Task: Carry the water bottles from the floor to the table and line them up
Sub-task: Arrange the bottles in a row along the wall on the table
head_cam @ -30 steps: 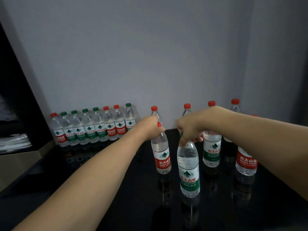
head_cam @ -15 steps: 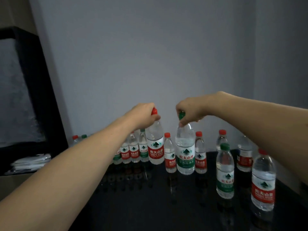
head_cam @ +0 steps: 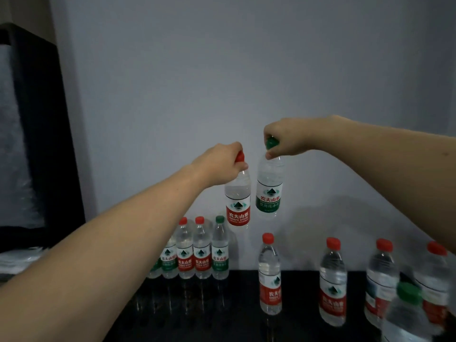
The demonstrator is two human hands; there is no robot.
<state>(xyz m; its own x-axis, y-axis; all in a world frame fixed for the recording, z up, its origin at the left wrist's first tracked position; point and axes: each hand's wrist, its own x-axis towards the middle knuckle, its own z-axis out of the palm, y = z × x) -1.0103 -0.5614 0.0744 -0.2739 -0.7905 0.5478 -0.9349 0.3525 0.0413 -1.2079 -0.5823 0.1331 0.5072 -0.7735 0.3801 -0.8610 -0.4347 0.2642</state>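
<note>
My left hand (head_cam: 219, 166) grips a red-capped, red-labelled water bottle (head_cam: 237, 206) by its neck. My right hand (head_cam: 283, 141) grips a green-capped, green-labelled bottle (head_cam: 269, 191) the same way. Both bottles hang side by side in the air above the glossy black table (head_cam: 234, 312). Below them a row of bottles (head_cam: 195, 253) stands lined up against the wall; my left forearm hides its left end. Several more red-labelled bottles (head_cam: 270, 275) stand spaced apart on the right of the table.
A blurred green-capped bottle (head_cam: 407, 317) stands close at the bottom right corner. A black cabinet (head_cam: 37, 134) rises at the left with pale folded material (head_cam: 22, 257) on its ledge. A grey wall closes off the back.
Both hands have lifted their bottles from the table surface high into the air. The view has tilted, so the lined-up row sits lower in frame.
</note>
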